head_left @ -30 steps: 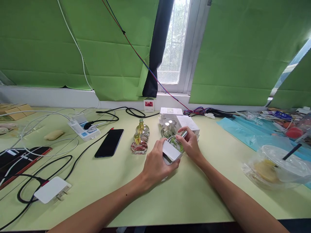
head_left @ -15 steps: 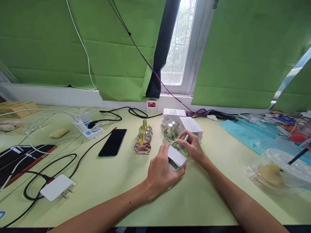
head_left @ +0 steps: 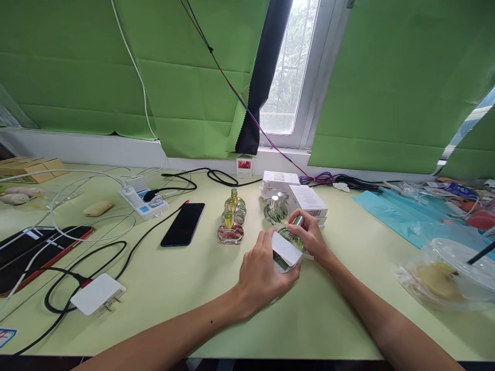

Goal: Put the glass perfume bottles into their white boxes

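Observation:
My left hand (head_left: 259,270) is closed around a small white box (head_left: 286,250) whose end flap stands open. A round glass perfume bottle (head_left: 293,239) with greenish liquid is at the box's open end, partly hidden by the flap. The fingers of my right hand (head_left: 310,236) pinch this bottle near its silver cap. How far the bottle sits inside the box I cannot tell. Just beyond my hands stand two similar perfume bottles (head_left: 273,211) with silver caps. Left of them, several gold-capped bottles form a row, the nearest a reddish perfume bottle (head_left: 230,233).
White boxes (head_left: 308,200) are stacked behind the bottles. A phone (head_left: 183,225), a power strip (head_left: 149,205), a white charger (head_left: 98,293) and looping cables occupy the left side. On the right are a blue plastic sheet (head_left: 390,216) and a bagged plastic cup (head_left: 460,268).
The whole view has shifted slightly, so everything appears a little further right. Both hands keep their grip on the box and bottle, with hardly any movement between them.

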A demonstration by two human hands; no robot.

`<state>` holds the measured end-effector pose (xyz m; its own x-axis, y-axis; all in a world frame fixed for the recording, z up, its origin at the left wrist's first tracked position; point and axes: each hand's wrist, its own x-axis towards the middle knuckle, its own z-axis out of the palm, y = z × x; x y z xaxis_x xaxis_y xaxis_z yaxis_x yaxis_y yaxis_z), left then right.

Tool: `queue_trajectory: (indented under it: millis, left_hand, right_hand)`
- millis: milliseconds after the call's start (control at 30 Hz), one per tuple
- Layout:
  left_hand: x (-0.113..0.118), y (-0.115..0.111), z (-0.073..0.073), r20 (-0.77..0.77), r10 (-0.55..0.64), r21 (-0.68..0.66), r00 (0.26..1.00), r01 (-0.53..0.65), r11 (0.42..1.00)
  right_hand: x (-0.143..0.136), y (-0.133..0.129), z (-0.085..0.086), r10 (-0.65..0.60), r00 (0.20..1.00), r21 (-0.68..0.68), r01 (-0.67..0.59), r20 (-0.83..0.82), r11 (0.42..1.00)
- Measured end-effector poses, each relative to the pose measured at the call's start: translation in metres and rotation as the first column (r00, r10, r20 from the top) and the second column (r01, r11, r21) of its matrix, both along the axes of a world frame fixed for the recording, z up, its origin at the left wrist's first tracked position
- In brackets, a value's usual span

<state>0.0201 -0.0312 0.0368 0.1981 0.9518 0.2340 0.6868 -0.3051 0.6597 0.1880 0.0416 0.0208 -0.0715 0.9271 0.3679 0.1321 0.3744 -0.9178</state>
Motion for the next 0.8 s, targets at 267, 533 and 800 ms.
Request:
queue_trajectory:
  millis: [267,533,800]
  left_hand:
    - [-0.0005,0.0012,-0.0026,0.022,-0.003,0.032,1.0,0.003,0.999]
    - [-0.0005,0.0022,-0.0036,0.025,-0.007,0.029,1.0,0.007,1.0]
    - [-0.0015,0.0034,-0.0048,0.022,-0.016,0.045,1.0,0.015,0.999]
  right_hand:
    - [-0.0029,-0.0011,0.0009,-0.011,1.0,-0.001,0.011,0.003,1.0]
    - [-0.0043,-0.0021,0.0018,-0.038,0.999,0.014,0.038,0.006,0.999]
    - [-0.0053,-0.0014,0.0002,-0.057,0.998,0.019,0.057,0.004,0.998]
